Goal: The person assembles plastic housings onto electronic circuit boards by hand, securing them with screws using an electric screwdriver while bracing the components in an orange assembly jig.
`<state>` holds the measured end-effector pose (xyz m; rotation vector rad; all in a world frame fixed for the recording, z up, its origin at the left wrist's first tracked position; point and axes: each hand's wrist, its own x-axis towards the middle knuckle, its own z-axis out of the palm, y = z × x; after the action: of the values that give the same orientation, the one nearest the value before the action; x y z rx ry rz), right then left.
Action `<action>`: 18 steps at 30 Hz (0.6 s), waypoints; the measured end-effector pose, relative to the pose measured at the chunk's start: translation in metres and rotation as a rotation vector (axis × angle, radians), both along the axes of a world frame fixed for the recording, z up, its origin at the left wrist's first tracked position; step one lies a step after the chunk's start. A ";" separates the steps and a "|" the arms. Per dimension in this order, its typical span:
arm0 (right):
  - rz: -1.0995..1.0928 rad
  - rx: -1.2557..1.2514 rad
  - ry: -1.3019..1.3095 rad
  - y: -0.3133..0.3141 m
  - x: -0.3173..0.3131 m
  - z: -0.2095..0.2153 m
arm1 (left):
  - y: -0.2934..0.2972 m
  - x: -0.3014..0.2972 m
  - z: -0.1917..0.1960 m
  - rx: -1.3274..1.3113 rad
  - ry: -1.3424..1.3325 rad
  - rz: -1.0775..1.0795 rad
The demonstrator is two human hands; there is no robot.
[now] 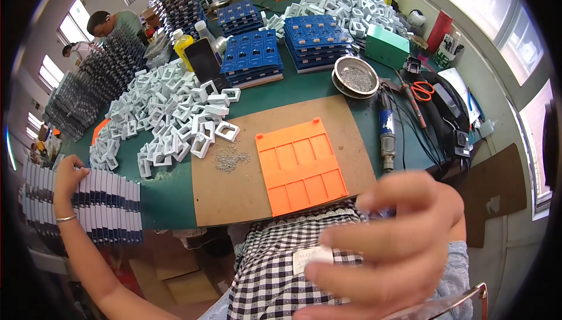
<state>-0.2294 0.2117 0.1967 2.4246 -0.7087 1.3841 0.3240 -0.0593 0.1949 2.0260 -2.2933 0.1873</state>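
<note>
At the left edge my left hand (pixel 69 178), fingers curled, grips the top of a row of white-and-blue panels (pixel 108 203); its fingertips are partly hidden. My right hand (pixel 386 244) is raised close to the camera, blurred, with its fingers apart and nothing visible in them. Beyond it, an orange tray-like fixture (pixel 301 168) with rectangular recesses lies on a brown board (pixel 228 203). Left of the fixture is a small heap of tiny metal screws (pixel 230 158). A large pile of white rectangular frames (pixel 170 115) spreads over the table's left side.
Stacks of blue circuit boards (pixel 252 53) stand at the back, near a metal bowl of screws (pixel 356 79). An electric screwdriver (pixel 387 129), orange-handled scissors (pixel 422 90) and cables lie on the right. A green box (pixel 386 48) sits behind them. Other people work farther off.
</note>
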 end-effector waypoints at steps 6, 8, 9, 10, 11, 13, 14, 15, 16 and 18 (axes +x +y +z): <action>-0.032 0.093 0.110 -0.001 0.015 0.012 | 0.065 -0.118 -0.002 -0.489 -0.067 -0.477; -0.093 0.051 0.032 -0.002 0.026 -0.001 | 0.102 -0.187 -0.017 -0.113 0.278 -0.552; -0.067 0.005 0.033 -0.014 0.023 -0.006 | 0.128 -0.216 -0.033 0.114 0.379 -0.627; -0.015 0.122 0.139 -0.015 0.018 -0.010 | 0.143 -0.225 -0.059 0.224 0.175 -0.901; 0.023 0.240 0.259 -0.019 0.011 -0.017 | 0.151 -0.248 -0.081 0.641 0.074 -0.969; 0.241 0.480 0.308 -0.017 -0.006 -0.061 | 0.178 -0.248 -0.154 0.839 0.289 -1.002; 0.330 0.724 0.282 -0.011 -0.016 -0.088 | 0.188 -0.239 -0.201 0.915 0.341 -0.925; 0.307 0.842 0.202 0.003 -0.025 -0.117 | 0.190 -0.231 -0.240 0.808 0.359 -0.779; 0.163 1.057 0.168 0.022 -0.034 -0.142 | 0.194 -0.224 -0.277 0.704 0.372 -0.637; -0.176 1.421 -0.258 0.065 -0.051 -0.217 | 0.211 -0.217 -0.331 0.288 0.519 -0.399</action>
<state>-0.2806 0.2766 -0.0200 2.8373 -2.5774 1.2815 0.1071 0.1516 -0.1365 1.4225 -2.3869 -0.6439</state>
